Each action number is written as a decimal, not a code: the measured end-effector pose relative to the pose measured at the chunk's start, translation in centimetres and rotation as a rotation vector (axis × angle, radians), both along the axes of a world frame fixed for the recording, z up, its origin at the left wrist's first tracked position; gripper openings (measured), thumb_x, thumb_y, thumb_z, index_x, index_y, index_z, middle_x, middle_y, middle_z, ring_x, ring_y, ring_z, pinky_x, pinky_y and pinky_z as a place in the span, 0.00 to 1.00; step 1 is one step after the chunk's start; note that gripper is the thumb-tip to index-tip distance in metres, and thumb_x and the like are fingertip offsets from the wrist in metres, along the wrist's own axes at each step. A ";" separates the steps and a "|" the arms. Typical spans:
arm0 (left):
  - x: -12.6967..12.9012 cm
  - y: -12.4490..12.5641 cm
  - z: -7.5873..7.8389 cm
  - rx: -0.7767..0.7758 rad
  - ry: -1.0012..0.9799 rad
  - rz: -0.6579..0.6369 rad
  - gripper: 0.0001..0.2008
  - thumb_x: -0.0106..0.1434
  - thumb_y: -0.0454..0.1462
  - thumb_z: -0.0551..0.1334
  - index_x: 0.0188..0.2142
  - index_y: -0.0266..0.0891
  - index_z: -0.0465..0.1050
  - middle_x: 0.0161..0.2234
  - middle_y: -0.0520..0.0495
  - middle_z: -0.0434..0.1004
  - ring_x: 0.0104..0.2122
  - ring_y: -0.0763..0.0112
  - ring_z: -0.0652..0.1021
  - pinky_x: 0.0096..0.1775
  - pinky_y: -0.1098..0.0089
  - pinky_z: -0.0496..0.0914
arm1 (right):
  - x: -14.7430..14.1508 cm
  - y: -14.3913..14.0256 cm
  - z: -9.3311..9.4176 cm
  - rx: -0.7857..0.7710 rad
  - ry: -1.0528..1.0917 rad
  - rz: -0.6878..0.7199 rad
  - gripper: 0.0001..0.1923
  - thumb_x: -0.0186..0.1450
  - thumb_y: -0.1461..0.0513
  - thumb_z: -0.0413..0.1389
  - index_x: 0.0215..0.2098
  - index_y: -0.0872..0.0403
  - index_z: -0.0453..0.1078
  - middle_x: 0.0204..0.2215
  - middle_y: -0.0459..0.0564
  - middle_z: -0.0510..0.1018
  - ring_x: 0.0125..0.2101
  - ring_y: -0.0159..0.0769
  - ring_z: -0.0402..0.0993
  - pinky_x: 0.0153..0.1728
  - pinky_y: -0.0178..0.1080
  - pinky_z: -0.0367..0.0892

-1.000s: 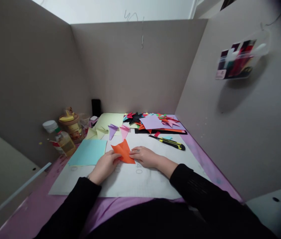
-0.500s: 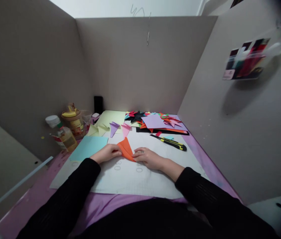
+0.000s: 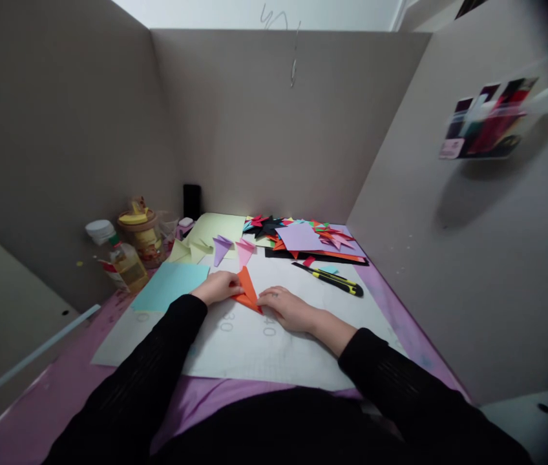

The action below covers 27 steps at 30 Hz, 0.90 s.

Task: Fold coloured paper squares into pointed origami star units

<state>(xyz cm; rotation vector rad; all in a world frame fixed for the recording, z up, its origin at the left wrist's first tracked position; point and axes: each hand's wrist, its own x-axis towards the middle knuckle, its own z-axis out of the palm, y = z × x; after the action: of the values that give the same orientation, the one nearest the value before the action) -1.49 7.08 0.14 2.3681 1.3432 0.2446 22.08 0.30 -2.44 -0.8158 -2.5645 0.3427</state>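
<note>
An orange folded paper [image 3: 247, 288], now a narrow pointed shape, lies on the white cutting mat [image 3: 274, 349]. My left hand [image 3: 218, 286] presses its left side with the fingertips. My right hand [image 3: 289, 308] pins its lower right tip against the mat. Both arms wear black sleeves. A purple folded cone [image 3: 221, 248] and a pink folded cone [image 3: 244, 250] lie just beyond the orange paper.
A light blue sheet [image 3: 170, 284] lies left of my hands, pale yellow sheets [image 3: 210, 231] behind it. A pile of coloured papers [image 3: 303, 239] and a yellow-black utility knife [image 3: 335, 279] sit at the right. Bottles and jars [image 3: 128, 248] stand at the left. Grey partition walls enclose the desk.
The orange paper went from a wide open shape to a narrow folded point. My left hand slid up and over onto its left side. My right hand stayed at its lower tip.
</note>
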 end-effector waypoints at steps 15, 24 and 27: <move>0.4 -0.3 -0.6 0.075 -0.015 0.083 0.14 0.54 0.48 0.61 0.26 0.40 0.73 0.28 0.49 0.77 0.29 0.67 0.73 0.29 0.72 0.60 | 0.2 0.5 -0.9 0.122 0.007 0.105 0.11 0.65 0.63 0.52 0.43 0.49 0.73 0.42 0.50 0.76 0.45 0.35 0.68 0.49 0.43 0.59; 0.5 -0.3 -0.5 0.053 -0.022 0.114 0.14 0.55 0.48 0.60 0.26 0.40 0.73 0.27 0.49 0.77 0.28 0.68 0.73 0.29 0.72 0.60 | 0.6 0.8 -1.3 0.085 0.048 0.115 0.09 0.63 0.64 0.54 0.39 0.49 0.74 0.41 0.51 0.77 0.44 0.36 0.70 0.48 0.43 0.62; 0.5 -0.3 -0.4 0.042 -0.032 0.116 0.14 0.54 0.48 0.60 0.26 0.39 0.73 0.26 0.49 0.76 0.28 0.68 0.73 0.29 0.72 0.60 | 0.7 0.9 -1.5 0.055 0.096 0.120 0.11 0.61 0.68 0.54 0.38 0.50 0.74 0.42 0.50 0.77 0.44 0.36 0.71 0.48 0.43 0.62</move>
<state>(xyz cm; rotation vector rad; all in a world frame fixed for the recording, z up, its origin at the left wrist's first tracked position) -0.99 6.74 -0.29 2.3124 1.4763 0.3453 22.80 1.18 -3.99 -0.6119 -2.5268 0.3378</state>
